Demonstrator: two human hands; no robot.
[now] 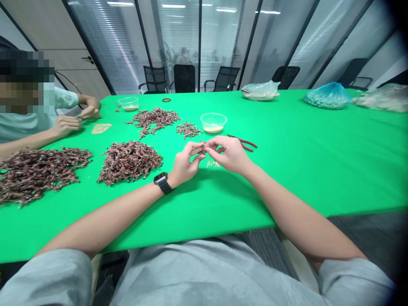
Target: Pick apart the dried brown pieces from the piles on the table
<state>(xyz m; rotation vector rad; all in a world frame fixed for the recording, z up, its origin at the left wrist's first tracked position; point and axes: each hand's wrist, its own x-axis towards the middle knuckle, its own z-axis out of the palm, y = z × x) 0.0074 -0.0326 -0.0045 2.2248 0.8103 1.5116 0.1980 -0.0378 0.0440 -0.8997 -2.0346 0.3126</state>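
Green table [296,170]: left hand [185,163] and right hand [230,154] meet just nearside of the clear bowl [204,122], on a small brown piece [203,148].
Rest by size, ref bowl: biggest brown pile [41,174] well left and nearside; second brown pile [130,161] also left and nearside, closer in; blue bag [327,97] well right, farside; red-handled pliers [247,141] right and slightly nearside; pale grains [213,163] loose on the cloth, nearside. Piece is nearside of bowl too, slightly left, mostly hidden by fingertips: left thumb and forefinger pinch it, right thumb and forefinger pinch its right side.
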